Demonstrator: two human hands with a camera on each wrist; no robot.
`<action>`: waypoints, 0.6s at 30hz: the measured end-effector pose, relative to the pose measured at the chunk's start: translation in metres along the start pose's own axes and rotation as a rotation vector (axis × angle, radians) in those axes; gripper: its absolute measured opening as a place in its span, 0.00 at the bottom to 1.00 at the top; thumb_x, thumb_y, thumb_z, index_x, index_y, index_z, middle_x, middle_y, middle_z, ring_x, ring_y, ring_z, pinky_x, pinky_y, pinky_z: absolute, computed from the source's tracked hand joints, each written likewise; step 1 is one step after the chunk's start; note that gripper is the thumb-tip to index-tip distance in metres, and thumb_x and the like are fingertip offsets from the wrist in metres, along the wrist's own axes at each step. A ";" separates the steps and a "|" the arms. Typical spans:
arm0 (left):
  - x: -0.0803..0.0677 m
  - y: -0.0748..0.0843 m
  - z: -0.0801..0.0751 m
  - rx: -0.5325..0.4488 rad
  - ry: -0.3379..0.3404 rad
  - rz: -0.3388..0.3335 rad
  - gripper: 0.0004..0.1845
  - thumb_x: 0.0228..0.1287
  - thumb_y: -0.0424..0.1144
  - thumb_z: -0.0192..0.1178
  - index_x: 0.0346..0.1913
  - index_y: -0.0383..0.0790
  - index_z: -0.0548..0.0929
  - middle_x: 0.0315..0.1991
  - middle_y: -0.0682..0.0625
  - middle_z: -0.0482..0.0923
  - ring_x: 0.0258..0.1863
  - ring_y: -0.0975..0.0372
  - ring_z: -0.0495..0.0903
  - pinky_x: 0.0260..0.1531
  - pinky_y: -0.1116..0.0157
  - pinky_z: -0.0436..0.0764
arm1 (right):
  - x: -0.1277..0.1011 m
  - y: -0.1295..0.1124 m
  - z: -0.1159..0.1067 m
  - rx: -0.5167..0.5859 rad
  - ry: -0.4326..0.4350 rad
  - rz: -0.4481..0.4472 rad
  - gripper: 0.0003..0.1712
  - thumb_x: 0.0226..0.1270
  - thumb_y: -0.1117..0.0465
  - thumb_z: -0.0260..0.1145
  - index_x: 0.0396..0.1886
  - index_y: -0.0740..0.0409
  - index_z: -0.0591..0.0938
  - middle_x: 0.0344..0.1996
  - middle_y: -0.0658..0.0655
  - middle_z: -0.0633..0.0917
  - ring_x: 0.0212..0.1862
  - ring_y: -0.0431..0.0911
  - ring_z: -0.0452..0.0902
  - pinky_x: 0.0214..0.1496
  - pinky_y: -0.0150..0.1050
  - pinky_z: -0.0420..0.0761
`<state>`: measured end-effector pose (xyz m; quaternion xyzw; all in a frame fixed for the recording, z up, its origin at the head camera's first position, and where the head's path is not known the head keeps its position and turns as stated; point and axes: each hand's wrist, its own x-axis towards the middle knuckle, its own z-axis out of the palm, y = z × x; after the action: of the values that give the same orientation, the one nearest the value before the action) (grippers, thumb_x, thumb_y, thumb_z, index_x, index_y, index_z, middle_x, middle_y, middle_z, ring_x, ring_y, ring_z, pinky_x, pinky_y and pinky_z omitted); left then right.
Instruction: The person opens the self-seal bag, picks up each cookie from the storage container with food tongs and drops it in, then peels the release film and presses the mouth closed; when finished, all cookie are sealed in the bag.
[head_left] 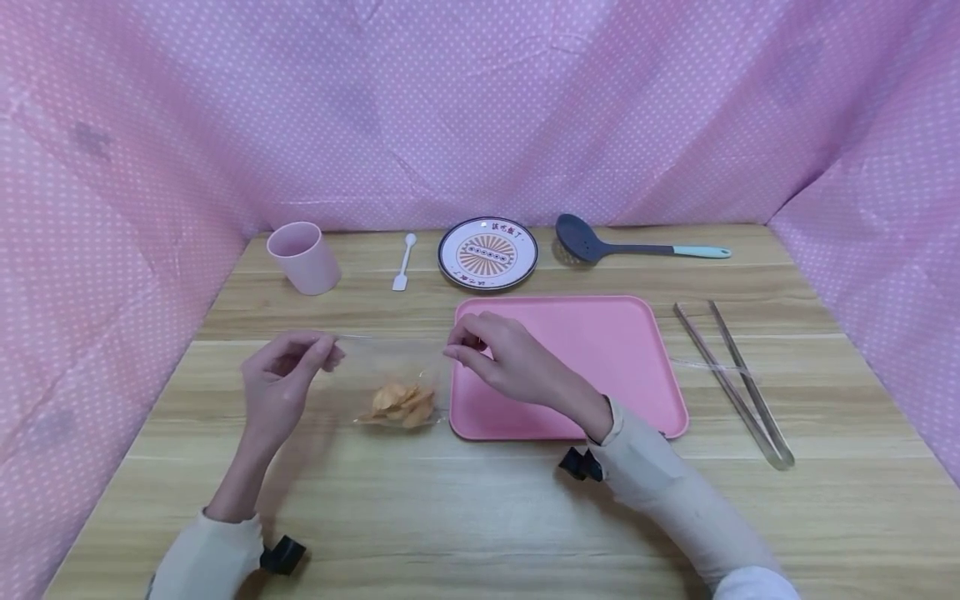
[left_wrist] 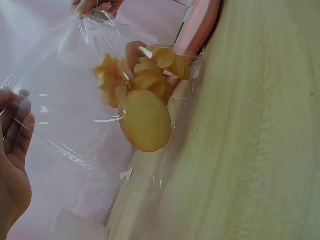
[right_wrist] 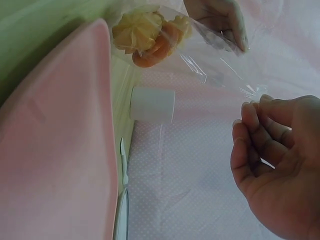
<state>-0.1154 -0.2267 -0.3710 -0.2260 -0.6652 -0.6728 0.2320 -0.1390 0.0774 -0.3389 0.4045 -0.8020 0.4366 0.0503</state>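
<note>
A clear plastic bag (head_left: 382,367) hangs between my two hands, just left of the pink tray. Several yellow-orange chips (head_left: 401,405) lie in its bottom; one oval chip (left_wrist: 146,121) shows large in the left wrist view. My left hand (head_left: 281,375) pinches the bag's upper left corner between thumb and fingers. The upper right corner is pinched by my right hand (head_left: 498,354), which is over the left part of the tray (head_left: 577,358). In the right wrist view, creases in the plastic run from the right fingertips (right_wrist: 265,98).
Along the back stand a pink cup (head_left: 303,258), a small white spatula (head_left: 405,262), a patterned plate (head_left: 487,254) and a dark skimmer (head_left: 581,240) with a light blue handle end. Metal tongs (head_left: 738,387) lie right of the tray, with a thin clear strip (head_left: 705,364) across them.
</note>
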 end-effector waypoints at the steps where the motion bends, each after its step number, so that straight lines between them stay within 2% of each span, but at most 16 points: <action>1: 0.001 -0.002 0.000 0.010 0.003 -0.021 0.03 0.68 0.16 0.59 0.38 0.16 0.82 0.30 0.47 0.88 0.27 0.63 0.84 0.31 0.74 0.84 | 0.002 0.002 0.000 0.008 -0.002 0.014 0.03 0.75 0.68 0.66 0.38 0.60 0.81 0.30 0.49 0.81 0.33 0.39 0.75 0.37 0.34 0.80; 7: 0.010 -0.013 -0.001 0.030 0.007 -0.106 0.07 0.71 0.20 0.60 0.38 0.13 0.80 0.29 0.47 0.87 0.25 0.62 0.82 0.29 0.72 0.83 | 0.016 0.010 0.000 0.026 -0.035 0.165 0.04 0.77 0.64 0.65 0.39 0.60 0.83 0.28 0.49 0.80 0.32 0.41 0.73 0.36 0.35 0.78; 11: 0.017 -0.021 0.000 -0.010 0.002 -0.139 0.07 0.71 0.20 0.59 0.40 0.12 0.79 0.29 0.46 0.86 0.25 0.62 0.82 0.29 0.72 0.83 | 0.022 0.016 0.001 0.042 -0.044 0.259 0.07 0.78 0.63 0.64 0.41 0.62 0.83 0.27 0.50 0.80 0.30 0.42 0.73 0.32 0.35 0.75; 18: 0.025 -0.033 0.000 0.015 0.003 -0.220 0.10 0.73 0.23 0.60 0.42 0.12 0.78 0.29 0.49 0.86 0.27 0.64 0.83 0.30 0.72 0.83 | 0.029 0.027 0.005 0.050 -0.028 0.327 0.07 0.79 0.62 0.64 0.41 0.61 0.83 0.28 0.51 0.81 0.30 0.43 0.74 0.30 0.35 0.75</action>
<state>-0.1553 -0.2268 -0.3815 -0.1488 -0.6905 -0.6897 0.1594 -0.1758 0.0645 -0.3476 0.2758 -0.8466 0.4531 -0.0427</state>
